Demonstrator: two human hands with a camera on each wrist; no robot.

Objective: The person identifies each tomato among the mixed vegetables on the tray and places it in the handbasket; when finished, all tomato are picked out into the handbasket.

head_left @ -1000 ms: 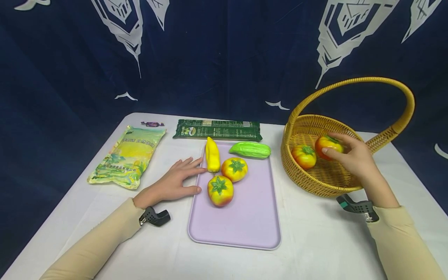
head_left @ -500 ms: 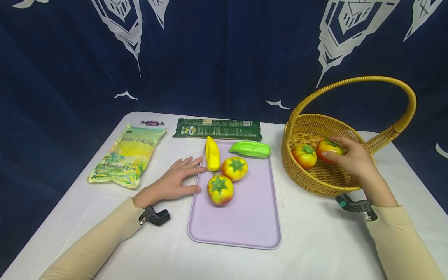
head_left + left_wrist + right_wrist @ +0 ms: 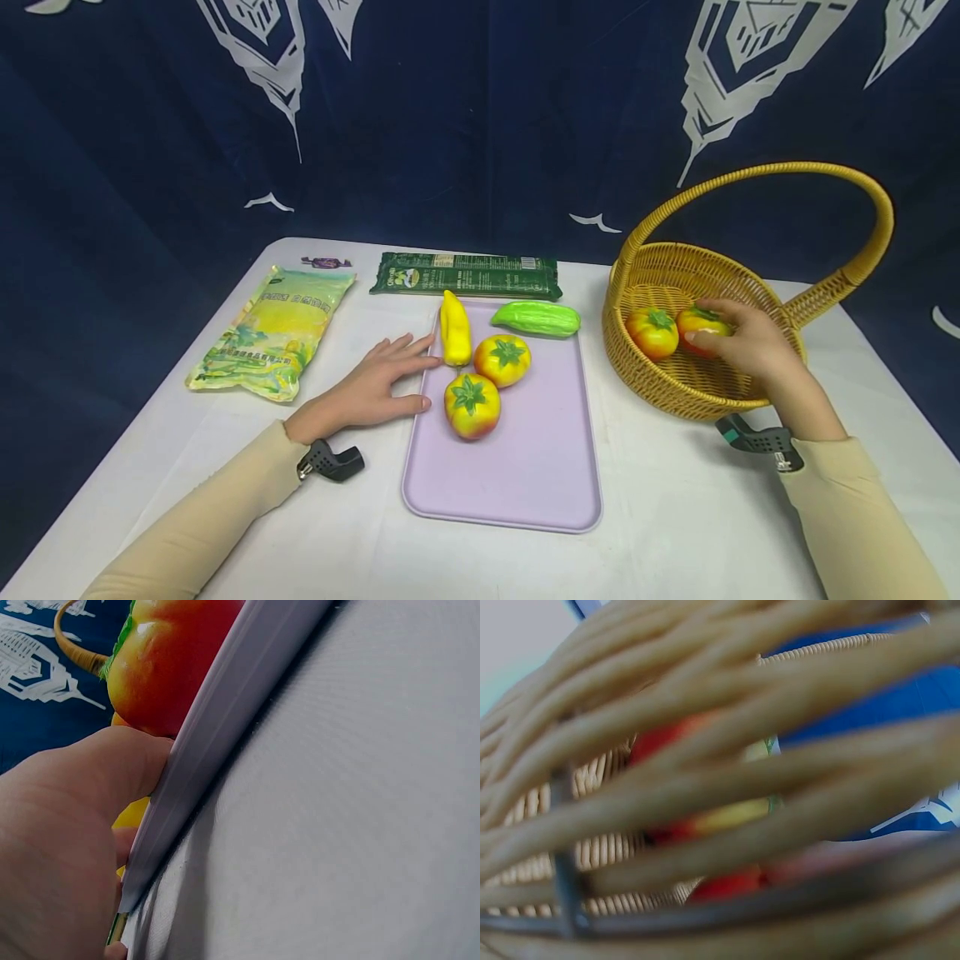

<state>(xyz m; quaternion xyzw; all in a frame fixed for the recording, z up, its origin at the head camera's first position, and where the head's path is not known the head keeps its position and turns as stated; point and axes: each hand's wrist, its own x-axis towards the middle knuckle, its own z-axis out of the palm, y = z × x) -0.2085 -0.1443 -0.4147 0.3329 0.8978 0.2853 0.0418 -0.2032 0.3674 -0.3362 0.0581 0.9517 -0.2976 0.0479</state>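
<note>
My right hand [image 3: 761,350] reaches into the wicker basket [image 3: 652,390] and grips a red-and-yellow tomato [image 3: 701,322] between thumb and fingers. Another tomato [image 3: 649,337] lies just left of it in the basket. Basket strands blur across the right wrist view, and red and yellow shows behind them. My left hand [image 3: 371,387] lies with fingers spread at the left edge of the lilac tray [image 3: 517,475], its fingertips touching the rim. On the tray are two tomatoes, one nearer [image 3: 472,408] and one farther [image 3: 502,362], a yellow pepper [image 3: 455,333] and a green bumpy gourd [image 3: 536,319].
A long dark green packet [image 3: 465,276] lies behind the tray. To the left are a yellow-green bag [image 3: 273,337] and a small purple wrapped candy [image 3: 326,262]. The basket's tall handle [image 3: 787,169] arches above its opening. A dark blue curtain [image 3: 480,125] hangs behind the table.
My right hand has lowered the tomato deeper into the basket, beside the other one. The left hand and the things on the tray stay put.
</note>
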